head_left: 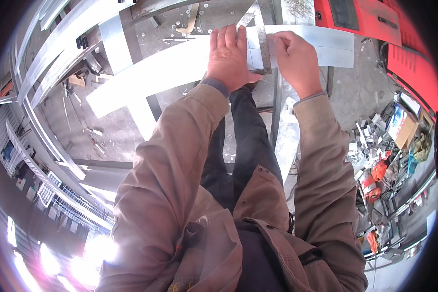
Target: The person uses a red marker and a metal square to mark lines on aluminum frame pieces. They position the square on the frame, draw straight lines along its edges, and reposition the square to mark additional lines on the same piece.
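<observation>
A long, pale metal strip (175,70) lies crosswise in front of me, with thin lines across its right part. Flat on it rests my left hand (228,58), fingers stretched toward the far edge and thumb out to the right along the near edge. Between my hands a narrow metal straightedge (264,46), possibly part of a square, crosses the strip. Just right of it my right hand (297,61) is closed in a pinch over the strip. Whatever its fingers hold, if anything, is hidden.
Metal frame bars (280,107) support the strip. Red metal cabinets (409,68) stand at the far right. Below them lies a heap of metal offcuts (372,141) beside a cardboard box (403,127). Long metal profiles (48,73) fill the left side, and scraps litter the concrete floor.
</observation>
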{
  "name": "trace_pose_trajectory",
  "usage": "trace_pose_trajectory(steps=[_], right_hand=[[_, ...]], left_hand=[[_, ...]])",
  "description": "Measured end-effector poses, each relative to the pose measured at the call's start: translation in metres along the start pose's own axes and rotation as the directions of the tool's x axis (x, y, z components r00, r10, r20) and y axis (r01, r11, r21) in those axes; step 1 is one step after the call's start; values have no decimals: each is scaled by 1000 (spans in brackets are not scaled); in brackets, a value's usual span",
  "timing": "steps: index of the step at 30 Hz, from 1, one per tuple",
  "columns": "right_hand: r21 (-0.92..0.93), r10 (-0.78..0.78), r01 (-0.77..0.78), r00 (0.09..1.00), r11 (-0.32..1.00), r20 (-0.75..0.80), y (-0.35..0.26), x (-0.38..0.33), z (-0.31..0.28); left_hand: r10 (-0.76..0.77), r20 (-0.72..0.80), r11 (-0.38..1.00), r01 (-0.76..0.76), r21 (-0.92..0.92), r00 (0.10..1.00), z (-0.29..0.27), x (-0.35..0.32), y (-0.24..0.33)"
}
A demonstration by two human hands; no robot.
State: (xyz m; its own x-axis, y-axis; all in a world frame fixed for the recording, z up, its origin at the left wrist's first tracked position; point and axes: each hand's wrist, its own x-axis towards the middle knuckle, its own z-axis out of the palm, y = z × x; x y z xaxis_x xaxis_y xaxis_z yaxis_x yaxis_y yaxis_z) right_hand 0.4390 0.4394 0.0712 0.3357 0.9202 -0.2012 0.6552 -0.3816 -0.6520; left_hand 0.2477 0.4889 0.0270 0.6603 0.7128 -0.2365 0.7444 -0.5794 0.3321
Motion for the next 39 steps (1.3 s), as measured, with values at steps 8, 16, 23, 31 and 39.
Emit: trace_pose_trajectory(steps=[8, 16, 23, 31, 39], right_hand=[[-68, -77, 83, 993, 994, 91, 22, -83, 1], [296, 296, -394, 899, 870, 324, 35, -166, 8], [490, 361, -401, 915, 774, 179, 45, -171, -14], [512, 420, -408, 902, 756, 99, 51, -174, -22], [581, 409, -358, 911, 731, 46, 52, -169, -21]], left_hand=[[6, -11, 1000, -7, -4, 1000, 1, 1, 0], [22, -17, 999, -23, -35, 1000, 0, 2, 0], [75, -96, 996, -80, -49, 993, 5, 2, 2], [103, -133, 992, -112, -64, 986, 12, 10, 12], [94, -126, 991, -105, -83, 988, 11, 10, 14]])
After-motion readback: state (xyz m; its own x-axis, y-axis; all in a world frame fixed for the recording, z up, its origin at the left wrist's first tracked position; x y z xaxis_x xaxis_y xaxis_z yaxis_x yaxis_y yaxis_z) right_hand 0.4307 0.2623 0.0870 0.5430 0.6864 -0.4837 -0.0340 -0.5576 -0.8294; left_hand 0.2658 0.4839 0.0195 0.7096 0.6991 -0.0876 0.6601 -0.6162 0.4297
